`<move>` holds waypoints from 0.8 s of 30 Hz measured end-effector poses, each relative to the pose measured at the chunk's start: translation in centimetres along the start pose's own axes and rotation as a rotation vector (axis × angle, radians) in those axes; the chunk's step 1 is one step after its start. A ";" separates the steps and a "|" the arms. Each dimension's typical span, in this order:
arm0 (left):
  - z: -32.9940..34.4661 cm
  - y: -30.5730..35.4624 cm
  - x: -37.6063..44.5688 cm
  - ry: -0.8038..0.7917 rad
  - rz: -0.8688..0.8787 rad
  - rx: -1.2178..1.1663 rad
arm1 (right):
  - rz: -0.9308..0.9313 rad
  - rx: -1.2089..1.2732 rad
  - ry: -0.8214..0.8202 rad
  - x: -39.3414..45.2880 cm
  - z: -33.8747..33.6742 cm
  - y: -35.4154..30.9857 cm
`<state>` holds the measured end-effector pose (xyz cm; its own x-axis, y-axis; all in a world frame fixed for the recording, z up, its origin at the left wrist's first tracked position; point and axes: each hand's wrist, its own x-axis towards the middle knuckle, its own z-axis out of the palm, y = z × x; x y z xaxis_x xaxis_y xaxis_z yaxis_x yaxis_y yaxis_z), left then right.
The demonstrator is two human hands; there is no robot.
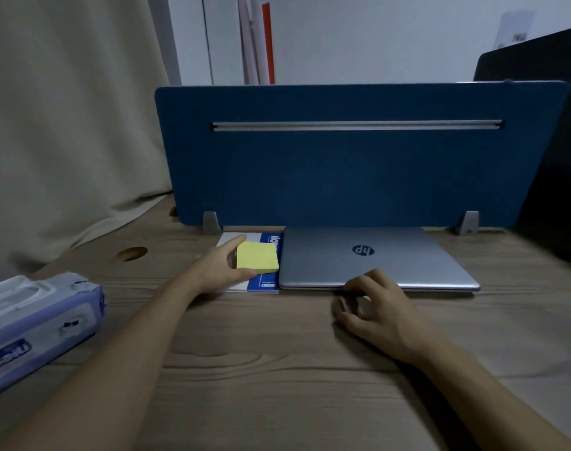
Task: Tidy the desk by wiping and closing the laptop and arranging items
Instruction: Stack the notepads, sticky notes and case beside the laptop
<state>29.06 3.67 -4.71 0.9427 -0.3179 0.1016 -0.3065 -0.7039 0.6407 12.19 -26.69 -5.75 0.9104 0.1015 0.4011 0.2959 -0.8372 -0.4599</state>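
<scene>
A silver laptop (pixel 408 258) lies closed and flat against the foot of the blue divider. Left of it, touching its side, lies a blue and white notebook (pixel 267 283). A yellow sticky-note pad (pixel 257 257) sits on the notebook, and my left hand (pixel 217 270) grips it with the thumb at its near edge and a finger along its far left corner. My right hand (pixel 373 309) rests on the desk at the laptop's front edge, fingers curled and touching that edge, holding nothing.
A blue divider panel (pixel 359 177) stands across the back of the wooden desk (pixel 277 369). A pack of wet wipes (pixel 36 323) lies at the left edge. A round cable hole (pixel 131 253) sits left of the notebook. A beige curtain (pixel 66 125) hangs at left.
</scene>
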 end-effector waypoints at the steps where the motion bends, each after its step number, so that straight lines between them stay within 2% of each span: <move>1: 0.0 0.0 0.0 -0.014 0.002 0.048 | 0.006 -0.007 -0.012 -0.1 -0.1 -0.1; 5: 0.6 0.7 -1.0 0.007 0.022 0.213 | 0.060 -0.091 -0.030 -0.3 -0.5 -0.3; 8: 0.8 0.9 -2.6 0.066 0.013 0.170 | 0.095 -0.164 -0.095 -0.5 -0.7 -0.6; 13: -0.1 -0.6 -5.9 0.120 0.007 0.121 | -0.009 -0.008 -0.048 -0.9 -0.3 -1.1; 18: -1.1 -2.3 -9.1 0.100 0.009 0.144 | -0.104 0.113 -0.004 0.3 2.0 -3.8; 21: -1.1 -2.3 -9.8 0.113 0.018 0.124 | -0.126 0.138 0.037 2.0 4.0 -5.4; 24: -0.9 -2.2 -9.9 0.127 0.008 0.088 | -0.187 0.055 0.046 4.1 5.9 -6.9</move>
<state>20.55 8.92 -6.39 0.9474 -0.2449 0.2059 -0.3196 -0.7565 0.5706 15.55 -17.28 -5.64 0.8242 0.2267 0.5189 0.4751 -0.7755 -0.4158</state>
